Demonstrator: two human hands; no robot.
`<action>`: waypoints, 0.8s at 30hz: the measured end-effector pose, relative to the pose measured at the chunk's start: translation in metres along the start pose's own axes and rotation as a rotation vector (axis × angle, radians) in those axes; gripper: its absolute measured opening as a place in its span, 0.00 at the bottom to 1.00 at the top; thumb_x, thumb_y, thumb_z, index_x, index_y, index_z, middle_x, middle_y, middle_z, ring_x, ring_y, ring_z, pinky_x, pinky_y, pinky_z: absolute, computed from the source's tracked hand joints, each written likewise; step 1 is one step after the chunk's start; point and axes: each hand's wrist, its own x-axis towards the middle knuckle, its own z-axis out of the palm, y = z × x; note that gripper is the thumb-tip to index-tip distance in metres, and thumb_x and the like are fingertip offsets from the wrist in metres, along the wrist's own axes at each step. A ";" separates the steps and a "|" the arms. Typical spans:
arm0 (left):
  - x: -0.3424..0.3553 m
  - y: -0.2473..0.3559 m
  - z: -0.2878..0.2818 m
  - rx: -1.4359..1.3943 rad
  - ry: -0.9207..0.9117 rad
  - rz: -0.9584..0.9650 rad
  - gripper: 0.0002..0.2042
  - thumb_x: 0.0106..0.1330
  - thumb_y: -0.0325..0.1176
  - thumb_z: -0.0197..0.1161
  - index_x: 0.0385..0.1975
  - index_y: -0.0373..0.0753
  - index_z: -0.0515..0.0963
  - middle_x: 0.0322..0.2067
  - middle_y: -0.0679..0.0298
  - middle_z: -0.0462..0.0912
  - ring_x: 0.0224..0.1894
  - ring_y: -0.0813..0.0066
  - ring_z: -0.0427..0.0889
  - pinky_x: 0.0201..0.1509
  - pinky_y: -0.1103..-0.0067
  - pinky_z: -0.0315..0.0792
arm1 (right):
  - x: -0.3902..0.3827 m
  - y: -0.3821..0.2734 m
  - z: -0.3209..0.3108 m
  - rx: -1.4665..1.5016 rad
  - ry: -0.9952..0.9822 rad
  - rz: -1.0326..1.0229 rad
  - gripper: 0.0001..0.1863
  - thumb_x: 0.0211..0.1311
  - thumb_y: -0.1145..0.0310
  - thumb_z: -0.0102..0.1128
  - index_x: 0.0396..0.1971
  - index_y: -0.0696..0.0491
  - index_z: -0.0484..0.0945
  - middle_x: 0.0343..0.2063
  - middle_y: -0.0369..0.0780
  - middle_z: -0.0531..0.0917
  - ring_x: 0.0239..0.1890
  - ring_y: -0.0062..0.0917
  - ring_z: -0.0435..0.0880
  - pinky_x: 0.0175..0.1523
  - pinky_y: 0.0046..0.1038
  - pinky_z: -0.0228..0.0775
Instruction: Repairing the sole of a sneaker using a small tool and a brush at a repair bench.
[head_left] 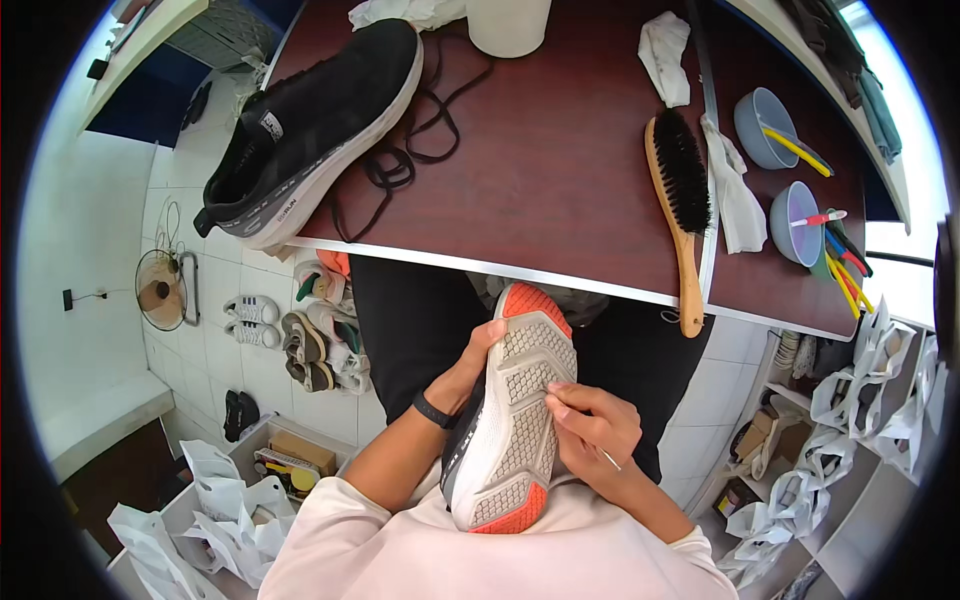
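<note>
My left hand (pixel 472 362) grips a sneaker (pixel 510 410) on its side toward the upper end, with the patterned gray sole and its orange-red ends facing up. My right hand (pixel 592 430) pinches a thin metal tool (pixel 610 458), its tip at the sole's grooves; my fingers partly hide it. Beyond them on the table (pixel 540 180) lie a black sneaker (pixel 325 110) with loose black laces (pixel 410 150), and a wooden brush (pixel 678 185) with dark bristles.
White cloths (pixel 662 60), a white container (pixel 507 22) and two bowls (pixel 760 140) with colored-handled tools are on the table. Shoes (pixel 250 320) and a fan (pixel 160 290) stand on the floor at left. Boxes (pixel 295 460) and white bags (pixel 840 400) flank me.
</note>
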 end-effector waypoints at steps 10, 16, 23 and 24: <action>0.009 -0.009 -0.006 -0.045 -0.012 0.010 0.45 0.52 0.66 0.56 0.59 0.29 0.69 0.52 0.46 0.77 0.52 0.57 0.80 0.58 0.67 0.74 | 0.011 0.011 -0.009 0.206 0.005 0.092 0.12 0.49 0.87 0.67 0.30 0.56 0.76 0.33 0.48 0.86 0.27 0.26 0.86 0.28 0.19 0.77; 0.011 -0.007 -0.008 -0.069 -0.034 0.028 0.49 0.48 0.65 0.58 0.61 0.26 0.64 0.56 0.41 0.72 0.54 0.45 0.77 0.57 0.59 0.74 | 0.014 0.010 -0.009 0.267 -0.031 0.115 0.12 0.49 0.87 0.67 0.29 0.55 0.76 0.34 0.47 0.86 0.26 0.24 0.86 0.28 0.18 0.76; 0.010 -0.009 -0.012 -0.035 -0.016 0.037 0.48 0.48 0.67 0.56 0.61 0.28 0.65 0.55 0.40 0.72 0.53 0.45 0.77 0.56 0.59 0.74 | 0.015 0.011 -0.011 0.225 -0.024 0.112 0.12 0.50 0.86 0.67 0.29 0.54 0.75 0.34 0.48 0.86 0.25 0.22 0.85 0.27 0.17 0.75; 0.010 -0.008 -0.011 -0.030 -0.019 0.037 0.49 0.48 0.67 0.56 0.60 0.28 0.66 0.54 0.40 0.73 0.53 0.45 0.77 0.56 0.59 0.74 | 0.016 0.011 -0.012 0.219 -0.055 0.120 0.12 0.51 0.86 0.67 0.28 0.54 0.75 0.34 0.49 0.86 0.25 0.21 0.84 0.28 0.17 0.75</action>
